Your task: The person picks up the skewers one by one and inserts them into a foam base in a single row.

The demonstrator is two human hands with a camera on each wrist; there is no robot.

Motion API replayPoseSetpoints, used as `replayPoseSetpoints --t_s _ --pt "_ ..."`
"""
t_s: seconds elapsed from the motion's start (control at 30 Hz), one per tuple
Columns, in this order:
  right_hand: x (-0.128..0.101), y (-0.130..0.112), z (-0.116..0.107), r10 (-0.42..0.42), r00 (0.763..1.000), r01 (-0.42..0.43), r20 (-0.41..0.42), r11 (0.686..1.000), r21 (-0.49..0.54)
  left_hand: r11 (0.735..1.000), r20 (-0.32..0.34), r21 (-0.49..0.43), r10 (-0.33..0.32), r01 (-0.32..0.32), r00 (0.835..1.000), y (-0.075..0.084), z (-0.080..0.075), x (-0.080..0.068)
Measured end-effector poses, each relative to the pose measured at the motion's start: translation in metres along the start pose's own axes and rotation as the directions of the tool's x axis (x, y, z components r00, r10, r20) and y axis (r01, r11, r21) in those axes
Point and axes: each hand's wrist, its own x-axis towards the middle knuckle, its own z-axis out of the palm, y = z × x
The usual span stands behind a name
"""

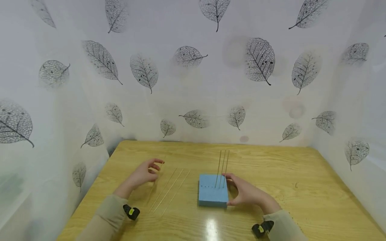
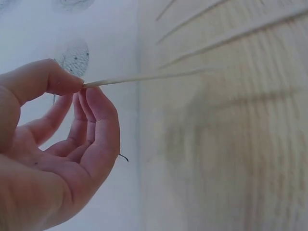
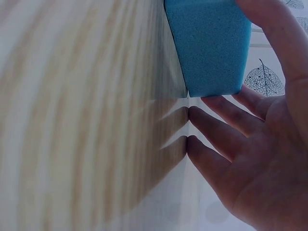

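Between thumb and fingertips my left hand [image 1: 146, 174] pinches one end of a thin wooden stick [image 2: 144, 77], which slants just above the table at the left. To its right, several similar sticks [image 1: 168, 190] lie side by side on the wood. A light blue foam block [image 1: 211, 197] rests flat near the middle of the table, with a row of small holes on top. Three thin sticks [image 1: 218, 167] stand up from the right part of that row. My right hand [image 1: 248, 190] grips the block's right side, thumb at the front corner and fingers toward the back.
The light wooden table [image 1: 271, 167] has rounded far corners. A white curtain [image 1: 187, 90] printed with dark leaves hangs behind it and along both sides. Small dark specks lie on the wood right of my right hand.
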Motion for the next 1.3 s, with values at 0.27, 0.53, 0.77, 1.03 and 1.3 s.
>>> replayPoseSetpoints --t_s 0.27,0.53,0.77,1.03,1.3 --pt "0.000 0.001 0.000 0.005 1.000 -0.005 0.000 1.000 -0.004 0.991 -0.035 0.001 0.135 -0.135 0.990 0.025 0.010 -0.001" --pt "-0.001 0.001 0.001 0.014 1.000 -0.014 0.001 1.000 0.018 0.961 -0.111 -0.090 0.250 -0.261 0.962 0.053 0.030 0.000" --pt "-0.001 0.000 0.000 0.009 1.000 -0.009 0.001 1.000 0.013 0.934 -0.133 -0.168 0.295 -0.314 0.946 0.069 0.051 0.004" --pt "0.000 -0.002 0.000 0.000 1.000 0.000 -0.005 1.000 0.010 0.901 -0.089 -0.246 0.347 -0.358 0.934 0.086 0.076 0.010" --pt "-0.001 -0.001 0.001 0.001 1.000 -0.001 -0.010 1.000 0.017 0.882 -0.051 -0.280 0.380 -0.378 0.924 0.099 0.101 0.015"
